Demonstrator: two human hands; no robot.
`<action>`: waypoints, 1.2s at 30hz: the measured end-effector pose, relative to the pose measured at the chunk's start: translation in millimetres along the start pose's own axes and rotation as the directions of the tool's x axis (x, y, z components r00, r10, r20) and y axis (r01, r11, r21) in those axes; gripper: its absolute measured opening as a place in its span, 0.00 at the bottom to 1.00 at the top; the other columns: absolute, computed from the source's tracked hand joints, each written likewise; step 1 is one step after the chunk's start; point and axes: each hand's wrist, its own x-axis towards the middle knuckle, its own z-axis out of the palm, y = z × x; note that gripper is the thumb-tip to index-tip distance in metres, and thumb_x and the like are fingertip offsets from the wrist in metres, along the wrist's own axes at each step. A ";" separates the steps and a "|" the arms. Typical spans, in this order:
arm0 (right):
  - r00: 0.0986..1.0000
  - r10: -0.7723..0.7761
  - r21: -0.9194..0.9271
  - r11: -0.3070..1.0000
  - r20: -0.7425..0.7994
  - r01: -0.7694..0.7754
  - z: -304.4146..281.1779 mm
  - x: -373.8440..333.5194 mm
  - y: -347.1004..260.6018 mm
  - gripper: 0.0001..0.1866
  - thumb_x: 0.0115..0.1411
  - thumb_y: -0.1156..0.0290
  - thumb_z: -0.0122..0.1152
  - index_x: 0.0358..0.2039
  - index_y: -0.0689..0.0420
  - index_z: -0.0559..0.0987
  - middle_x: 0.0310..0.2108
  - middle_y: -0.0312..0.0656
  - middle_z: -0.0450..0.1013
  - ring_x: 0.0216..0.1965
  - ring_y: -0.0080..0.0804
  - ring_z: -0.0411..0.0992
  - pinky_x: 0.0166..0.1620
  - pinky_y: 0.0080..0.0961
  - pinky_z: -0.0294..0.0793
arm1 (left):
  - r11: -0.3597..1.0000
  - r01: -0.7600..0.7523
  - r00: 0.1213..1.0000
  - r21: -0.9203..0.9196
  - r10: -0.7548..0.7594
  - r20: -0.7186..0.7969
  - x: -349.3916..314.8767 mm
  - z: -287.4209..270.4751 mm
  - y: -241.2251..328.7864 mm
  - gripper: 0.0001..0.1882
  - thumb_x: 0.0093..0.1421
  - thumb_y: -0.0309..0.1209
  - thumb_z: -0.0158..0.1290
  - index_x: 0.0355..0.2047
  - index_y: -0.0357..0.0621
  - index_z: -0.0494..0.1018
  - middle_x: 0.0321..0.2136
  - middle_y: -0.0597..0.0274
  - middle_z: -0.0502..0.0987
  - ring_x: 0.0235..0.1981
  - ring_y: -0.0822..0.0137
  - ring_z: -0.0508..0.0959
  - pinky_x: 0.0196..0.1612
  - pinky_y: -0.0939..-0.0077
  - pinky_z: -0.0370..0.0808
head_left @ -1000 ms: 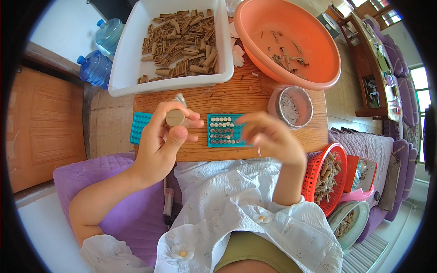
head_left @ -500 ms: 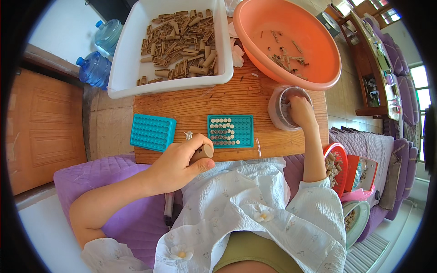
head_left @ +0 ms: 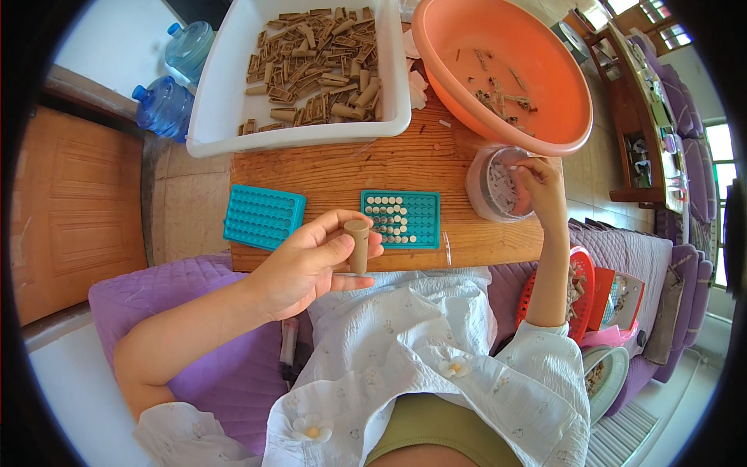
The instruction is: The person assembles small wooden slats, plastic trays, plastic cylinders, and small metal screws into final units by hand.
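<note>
Over the front edge of the worktop (head_left: pixel 327 171), the left hand (head_left: pixel 323 253) held a brown cylinder (head_left: pixel 359 247) roughly upright, its fingers pinching the piece against the thumb. Well off to the side, the right hand (head_left: pixel 538 187) was at the mouth of a round clear tub (head_left: pixel 480 193), thumb and forefinger close together above pale strips (head_left: pixel 500 184); whether they gripped a strip could not be told. Just beyond the cylinder lay a teal tray (head_left: pixel 428 212), its left part bearing rows of small round discs (head_left: pixel 381 201). Left of it, near the left hand, stood a teal block (head_left: pixel 264 214) with rows of round hollows. Farther back, a large white bin (head_left: pixel 299 142) contained many brown pieces (head_left: pixel 319 74), and beside it a wide orange basin (head_left: pixel 560 82) contained scattered brown scraps (head_left: pixel 496 102).
</note>
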 end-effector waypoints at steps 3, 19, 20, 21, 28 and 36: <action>0.977 0.208 0.149 0.966 0.042 -0.212 1.6 -0.5 -10.9 0.08 0.51 0.77 0.52 0.31 0.63 0.76 0.20 0.33 0.67 0.20 0.16 0.63 0.19 0.15 0.62 | 1.000 -0.024 1.000 0.015 0.024 -0.011 0.5 -0.5 4.6 0.13 0.60 0.33 0.39 0.46 0.48 0.59 0.44 0.61 0.65 0.49 0.65 0.66 0.40 0.69 0.74; 0.966 0.078 0.678 0.698 0.247 -0.230 75.6 -27.8 -105.8 0.08 0.57 0.76 0.48 0.37 0.63 0.70 0.27 0.38 0.71 0.28 0.18 0.68 0.32 0.14 0.69 | 0.985 -0.026 0.990 -0.170 0.002 -0.141 2.9 -4.8 9.8 0.17 0.62 0.39 0.35 0.46 0.43 0.60 0.41 0.56 0.69 0.38 0.61 0.75 0.27 0.78 0.78; 0.964 0.025 0.665 0.719 0.265 -0.202 82.0 -31.9 -120.3 0.07 0.57 0.76 0.48 0.36 0.63 0.70 0.29 0.39 0.71 0.29 0.19 0.68 0.34 0.15 0.70 | 0.984 -0.012 0.992 -0.180 -0.011 -0.125 1.6 -6.2 8.8 0.17 0.62 0.39 0.35 0.46 0.43 0.60 0.41 0.56 0.69 0.38 0.61 0.75 0.27 0.78 0.78; 0.957 -0.017 0.707 0.677 0.290 -0.202 89.6 -36.2 -131.9 0.06 0.56 0.76 0.48 0.35 0.62 0.69 0.30 0.40 0.71 0.30 0.19 0.68 0.34 0.16 0.70 | 0.983 -0.014 0.992 -0.181 -0.009 -0.129 0.4 -6.8 8.1 0.17 0.62 0.39 0.35 0.46 0.43 0.60 0.41 0.56 0.69 0.38 0.61 0.75 0.27 0.78 0.78; 0.929 -0.123 0.813 0.534 0.349 -0.235 123.6 -48.3 -162.4 0.03 0.57 0.76 0.49 0.29 0.61 0.66 0.38 0.44 0.69 0.37 0.22 0.67 0.39 0.18 0.69 | 0.989 -0.010 0.999 -0.148 0.004 -0.041 0.5 -7.2 8.9 0.16 0.62 0.40 0.36 0.44 0.43 0.62 0.41 0.60 0.69 0.39 0.62 0.75 0.31 0.76 0.76; 0.934 -0.075 0.748 0.624 0.348 -0.228 119.1 -53.6 -167.4 0.01 0.56 0.79 0.47 0.30 0.62 0.67 0.38 0.43 0.69 0.34 0.20 0.68 0.37 0.18 0.70 | 0.992 -0.007 0.996 -0.125 -0.004 -0.085 1.0 -4.0 9.1 0.18 0.62 0.40 0.34 0.47 0.44 0.59 0.42 0.55 0.69 0.37 0.60 0.75 0.27 0.79 0.78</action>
